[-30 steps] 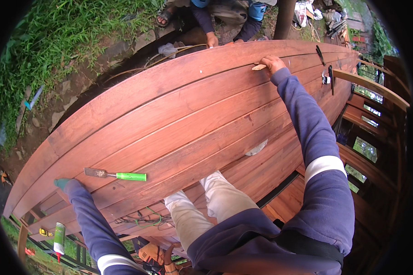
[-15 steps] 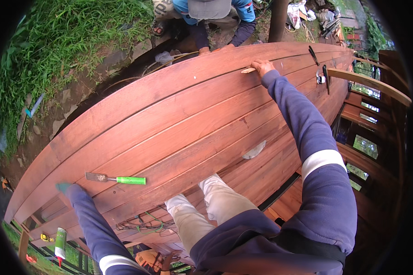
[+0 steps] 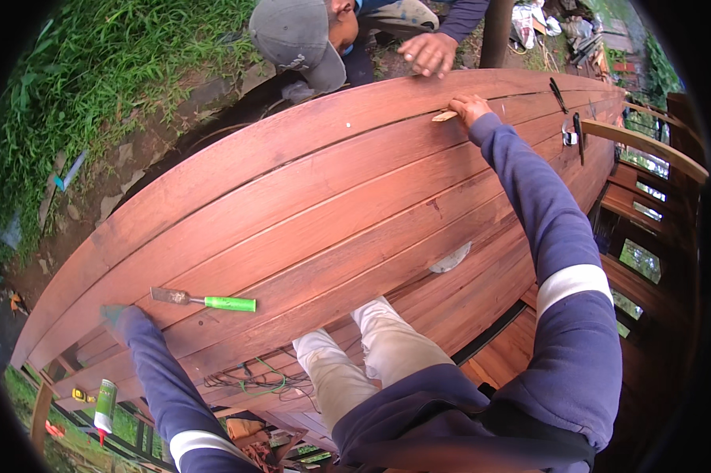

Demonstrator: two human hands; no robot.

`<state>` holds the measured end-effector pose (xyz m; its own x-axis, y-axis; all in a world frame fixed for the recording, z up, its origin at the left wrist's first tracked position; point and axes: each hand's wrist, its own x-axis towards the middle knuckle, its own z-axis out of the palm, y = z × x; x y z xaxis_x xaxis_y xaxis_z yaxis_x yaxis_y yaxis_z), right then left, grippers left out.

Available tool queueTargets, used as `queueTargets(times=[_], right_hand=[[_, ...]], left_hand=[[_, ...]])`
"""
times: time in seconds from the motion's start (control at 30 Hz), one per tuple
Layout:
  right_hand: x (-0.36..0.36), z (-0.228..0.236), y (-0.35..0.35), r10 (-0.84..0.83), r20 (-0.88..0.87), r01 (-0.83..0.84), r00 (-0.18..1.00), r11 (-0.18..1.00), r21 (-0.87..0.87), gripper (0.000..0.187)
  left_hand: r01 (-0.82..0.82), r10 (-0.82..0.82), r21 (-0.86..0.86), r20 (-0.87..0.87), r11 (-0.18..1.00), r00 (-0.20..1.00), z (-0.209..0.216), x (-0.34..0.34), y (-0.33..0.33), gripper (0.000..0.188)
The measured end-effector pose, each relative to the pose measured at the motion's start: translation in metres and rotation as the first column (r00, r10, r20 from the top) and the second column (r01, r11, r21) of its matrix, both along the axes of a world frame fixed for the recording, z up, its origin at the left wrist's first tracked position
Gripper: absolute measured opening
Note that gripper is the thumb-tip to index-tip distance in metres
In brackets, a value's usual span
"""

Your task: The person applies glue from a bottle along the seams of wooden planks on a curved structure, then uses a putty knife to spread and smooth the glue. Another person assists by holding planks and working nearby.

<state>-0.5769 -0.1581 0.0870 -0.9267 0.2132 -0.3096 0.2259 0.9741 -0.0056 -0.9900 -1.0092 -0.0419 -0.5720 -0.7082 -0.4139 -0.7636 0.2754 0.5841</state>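
Under both my arms spreads a curved surface of reddish-brown wooden planks [image 3: 308, 189], dark seams running between them. My right hand [image 3: 469, 109] rests on the planks near their far edge, fingers closed on a small flat piece of pale wood [image 3: 444, 117] whose tip points left. Down at the left, my left hand [image 3: 115, 317], in a teal glove, lies on the planks; blur and the sleeve hide its fingers. Beside it is a chisel [image 3: 227, 303] with a broad, worn blade and a green handle, touched by neither hand.
Across the far edge, a co-worker in a grey cap [image 3: 300, 39] leans in, one hand [image 3: 430, 54] by the rim. Black tools [image 3: 581, 139] lie at the right. A green tube with a red tip [image 3: 104, 406], a yellow tape measure [image 3: 80, 395] and tangled cables [image 3: 264, 380] are near the lower left.
The co-worker has leaned left and down and lifted one hand over the far edge. The whole view has shifted slightly; my hands stay about where they were on the planks.
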Motion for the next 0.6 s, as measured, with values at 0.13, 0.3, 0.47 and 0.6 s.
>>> queueTargets(times=[0.13, 0.3, 0.47, 0.6], right_hand=[[-0.009, -0.006, 0.003, -0.126, 0.131, 0.12, 0.983, 0.991, 0.052, 0.03], [-0.011, 0.023, -0.043, 0.053, 0.068, -0.064, 0.996, 0.986, 0.156, 0.013], [-0.029, 0.028, -0.175, -0.063, -0.274, 0.003, 0.96, 0.976, -0.217, 0.032], [-0.122, -0.008, -0.317, 0.001, -0.464, -0.172, 0.886, 0.929, -0.328, 0.051]], left_hand=[[-0.019, 0.022, 0.071, -0.049, 0.997, 0.999, -0.012, 0.004, 0.006, 0.101], [-0.168, 0.168, 0.011, -0.043, 0.986, 0.985, -0.012, 0.003, 0.028, 0.097], [-0.239, 0.223, -0.092, -0.158, 0.967, 0.962, 0.005, 0.008, 0.056, 0.089], [-0.271, 0.259, -0.146, -0.093, 0.952, 0.961, 0.019, 0.011, 0.069, 0.081]])
